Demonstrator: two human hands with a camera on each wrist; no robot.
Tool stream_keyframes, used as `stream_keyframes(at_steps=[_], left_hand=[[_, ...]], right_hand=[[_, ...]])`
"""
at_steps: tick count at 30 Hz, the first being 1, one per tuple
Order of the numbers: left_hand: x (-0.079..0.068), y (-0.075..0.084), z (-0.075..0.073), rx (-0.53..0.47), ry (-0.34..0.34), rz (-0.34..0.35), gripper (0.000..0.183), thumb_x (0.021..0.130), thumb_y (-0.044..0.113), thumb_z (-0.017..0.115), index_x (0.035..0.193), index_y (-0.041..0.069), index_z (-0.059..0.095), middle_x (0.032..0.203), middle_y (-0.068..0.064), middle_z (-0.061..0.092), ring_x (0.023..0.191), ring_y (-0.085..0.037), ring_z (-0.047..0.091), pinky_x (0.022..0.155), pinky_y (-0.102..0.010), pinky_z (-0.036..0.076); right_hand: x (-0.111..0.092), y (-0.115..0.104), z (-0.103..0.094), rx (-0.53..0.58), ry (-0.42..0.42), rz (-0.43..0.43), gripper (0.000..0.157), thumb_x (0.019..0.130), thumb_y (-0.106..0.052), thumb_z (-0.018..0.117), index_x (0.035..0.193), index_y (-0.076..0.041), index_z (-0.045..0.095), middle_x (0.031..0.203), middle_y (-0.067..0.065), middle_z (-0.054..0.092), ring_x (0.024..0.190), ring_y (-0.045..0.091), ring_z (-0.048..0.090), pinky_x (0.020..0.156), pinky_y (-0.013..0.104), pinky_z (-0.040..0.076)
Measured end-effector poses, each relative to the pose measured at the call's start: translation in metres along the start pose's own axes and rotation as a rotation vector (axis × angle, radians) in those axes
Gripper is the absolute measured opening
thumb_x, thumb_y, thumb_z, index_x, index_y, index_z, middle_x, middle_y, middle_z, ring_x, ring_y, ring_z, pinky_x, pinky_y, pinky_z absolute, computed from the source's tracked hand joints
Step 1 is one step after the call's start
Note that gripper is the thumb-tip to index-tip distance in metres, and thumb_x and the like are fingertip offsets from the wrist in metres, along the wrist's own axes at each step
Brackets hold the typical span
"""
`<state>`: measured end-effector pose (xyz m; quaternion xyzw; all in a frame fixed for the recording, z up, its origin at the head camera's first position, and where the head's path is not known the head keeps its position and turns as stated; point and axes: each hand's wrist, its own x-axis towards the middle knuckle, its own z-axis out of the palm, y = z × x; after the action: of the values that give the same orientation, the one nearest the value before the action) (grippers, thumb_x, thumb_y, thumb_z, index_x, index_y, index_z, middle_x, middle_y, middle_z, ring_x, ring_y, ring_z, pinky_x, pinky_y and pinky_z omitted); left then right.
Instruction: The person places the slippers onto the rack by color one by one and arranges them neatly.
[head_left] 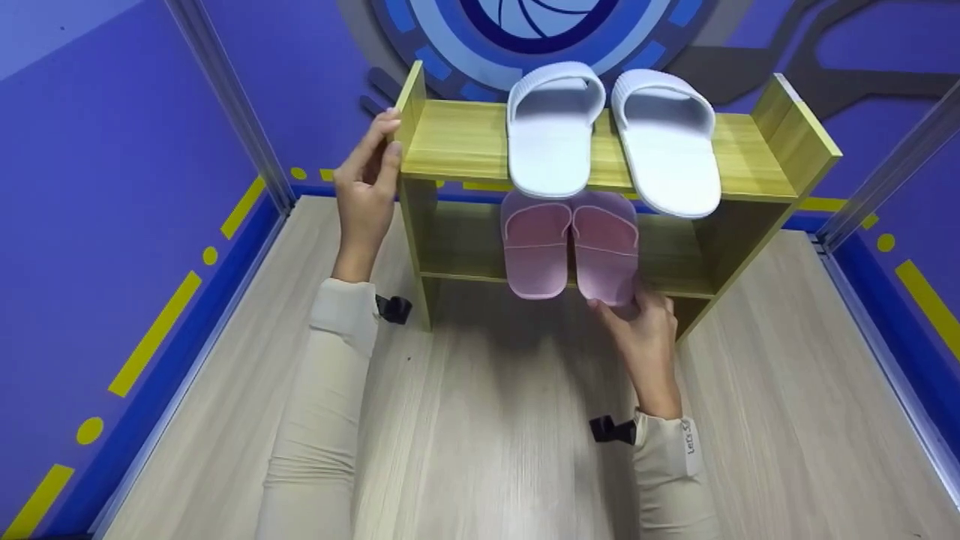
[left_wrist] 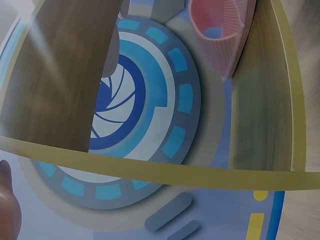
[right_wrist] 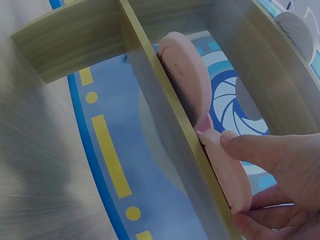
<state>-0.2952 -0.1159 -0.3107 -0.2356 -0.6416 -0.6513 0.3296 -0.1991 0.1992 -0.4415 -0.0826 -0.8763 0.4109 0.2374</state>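
Note:
My left hand (head_left: 365, 191) touches the upper left side panel of the wooden shoe rack (head_left: 454, 142) with thumb and fingertips, from its outer side. Only part of that hand shows in the left wrist view. With my right hand (head_left: 646, 337) I pinch the heel end of the right pink slipper (head_left: 606, 259), on the rack's lower shelf. In the right wrist view the thumb lies on one side of this slipper (right_wrist: 230, 172), fingers at its other side. Close beside it stands the left pink slipper (head_left: 535, 255). Both slippers' heels jut past the shelf's front edge.
Two white slippers (head_left: 551, 150) (head_left: 671, 154) rest on the top shelf, heels overhanging its front. Behind the rack stands a blue patterned wall (head_left: 300, 75). Light wood-look flooring (head_left: 495, 420) lies beneath, with metal-edged wall panels at both sides.

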Motion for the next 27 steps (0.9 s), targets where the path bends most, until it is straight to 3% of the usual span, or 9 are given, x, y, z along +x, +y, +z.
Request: stream_keyframes(at_steps=[10,17,27], left_hand=[[-0.003,0.000,-0.002,0.018,-0.003,-0.002,0.028,0.095,-0.003,0.053,0.122,-0.009,0.060,0.135,-0.021,0.056,0.129,-0.019,0.052,0.107,-0.035,0.042],[-0.003,-0.006,0.001,0.018,0.001,0.011,0.029,0.095,-0.003,0.052,0.123,-0.008,0.060,0.136,-0.021,0.055,0.130,-0.019,0.051,0.108,-0.035,0.041],[-0.007,-0.003,0.001,0.111,-0.056,0.019,0.036,0.097,0.000,0.050,0.133,-0.006,0.052,0.143,-0.020,0.048,0.136,-0.018,0.045,0.112,-0.034,0.036]], right_hand=[[-0.001,0.003,0.000,0.010,-0.016,-0.025,0.053,0.076,-0.025,0.081,0.121,-0.002,0.064,0.114,0.022,0.066,0.109,0.038,0.061,0.091,0.053,0.048],[-0.002,0.006,-0.005,0.021,-0.045,0.005,0.058,0.080,-0.023,0.077,0.131,-0.001,0.058,0.123,0.023,0.062,0.115,0.039,0.054,0.099,0.052,0.042],[0.004,0.015,-0.012,0.063,-0.057,-0.060,0.048,0.086,-0.018,0.071,0.128,0.002,0.060,0.113,0.024,0.067,0.104,0.037,0.065,0.091,0.047,0.051]])
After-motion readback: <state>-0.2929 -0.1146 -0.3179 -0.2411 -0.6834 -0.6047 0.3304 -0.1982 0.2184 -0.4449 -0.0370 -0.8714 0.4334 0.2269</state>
